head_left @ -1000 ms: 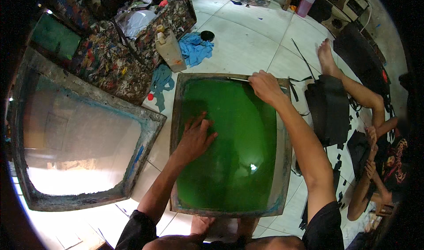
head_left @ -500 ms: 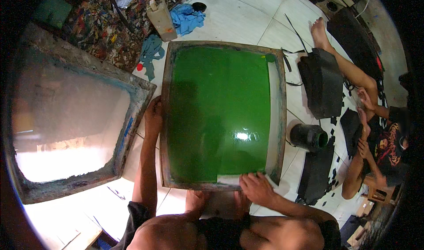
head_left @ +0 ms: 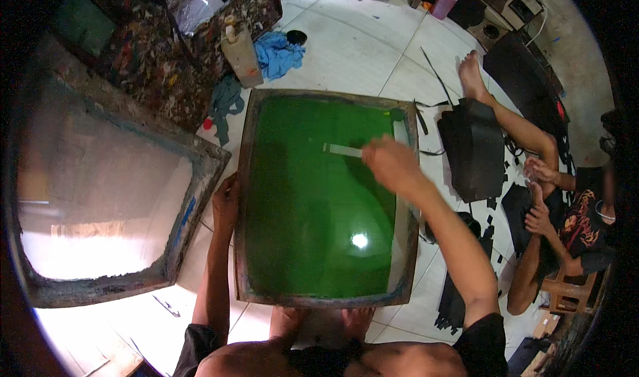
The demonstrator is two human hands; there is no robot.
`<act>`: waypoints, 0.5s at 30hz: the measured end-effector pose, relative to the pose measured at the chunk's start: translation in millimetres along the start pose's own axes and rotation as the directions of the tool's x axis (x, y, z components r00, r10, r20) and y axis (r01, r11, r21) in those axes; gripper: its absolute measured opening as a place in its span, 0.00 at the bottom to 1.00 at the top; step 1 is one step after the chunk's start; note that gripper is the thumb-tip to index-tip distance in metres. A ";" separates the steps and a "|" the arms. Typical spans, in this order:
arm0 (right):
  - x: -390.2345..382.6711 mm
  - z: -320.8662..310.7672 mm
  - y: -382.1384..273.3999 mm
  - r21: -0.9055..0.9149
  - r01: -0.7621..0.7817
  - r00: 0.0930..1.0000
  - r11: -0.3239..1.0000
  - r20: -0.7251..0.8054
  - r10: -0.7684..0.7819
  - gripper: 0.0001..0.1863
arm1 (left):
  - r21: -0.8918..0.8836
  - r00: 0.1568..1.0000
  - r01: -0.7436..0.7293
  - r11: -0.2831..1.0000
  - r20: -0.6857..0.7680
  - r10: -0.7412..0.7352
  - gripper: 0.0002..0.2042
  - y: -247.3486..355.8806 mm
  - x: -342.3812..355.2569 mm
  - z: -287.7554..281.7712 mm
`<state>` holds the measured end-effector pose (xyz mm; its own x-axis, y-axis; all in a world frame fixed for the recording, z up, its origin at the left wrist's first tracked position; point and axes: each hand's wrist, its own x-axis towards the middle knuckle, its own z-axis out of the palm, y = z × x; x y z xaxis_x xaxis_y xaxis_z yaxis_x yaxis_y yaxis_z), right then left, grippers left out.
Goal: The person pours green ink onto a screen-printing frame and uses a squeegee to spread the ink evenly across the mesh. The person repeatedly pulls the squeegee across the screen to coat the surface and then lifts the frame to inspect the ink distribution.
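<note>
A wooden frame (head_left: pixel 243 237) with a wet, glossy green coated surface (head_left: pixel 313 197) lies in front of me, with a paler strip along its right side. My left hand (head_left: pixel 226 194) has its fingers curled on the frame's left edge. My right hand (head_left: pixel 389 164), blurred by motion, grips a flat, pale scraper strip (head_left: pixel 345 151) over the upper right part of the green surface. A dark open jar (head_left: pixel 466 222) stands beside the frame's right edge, partly hidden behind my right arm.
A second stained frame (head_left: pixel 100 217) lies left. A paint-spattered bin (head_left: pixel 146 64), jug (head_left: pixel 243 57) and blue cloth (head_left: pixel 276 54) are at the back. Black cut sheets (head_left: pixel 469 151) lie right, beside another person (head_left: pixel 552 230) sitting on the floor. A pink bottle (head_left: pixel 444 3) stands far back.
My left hand moved off the green surface to the frame's left edge. My right hand went from the upper right down to the near edge, and is now back up over the surface.
</note>
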<state>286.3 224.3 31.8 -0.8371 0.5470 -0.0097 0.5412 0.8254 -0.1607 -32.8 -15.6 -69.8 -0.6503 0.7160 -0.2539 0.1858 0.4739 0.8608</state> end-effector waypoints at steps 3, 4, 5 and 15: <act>73.6 -13.5 69.7 -0.090 -0.091 0.992 0.992 0.075 0.098 0.08 | 0.056 0.988 -0.154 0.987 -0.022 0.155 0.17 -3.7 -1.7 0.8; 87.7 -10.7 86.2 -0.087 -0.103 0.993 0.991 0.046 0.107 0.09 | 0.039 0.991 -0.127 0.991 -0.030 0.128 0.17 -4.9 -3.8 1.1; 94.1 -4.3 99.2 -0.071 -0.077 0.997 0.995 0.016 0.078 0.10 | 0.021 0.995 -0.097 0.995 -0.036 0.098 0.17 -5.5 -4.4 1.3; 119.0 12.4 154.0 0.146 -0.031 0.972 0.989 0.234 -0.004 0.16 | 0.183 0.995 -0.092 0.979 -0.015 0.096 0.23 4.6 -7.7 0.1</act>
<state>269.1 414.9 -6.3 -0.8345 0.4959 -0.2400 0.5497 0.7785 -0.3028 -26.9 -18.9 -64.0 -0.6406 0.7503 -0.1631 0.3765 0.4921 0.7849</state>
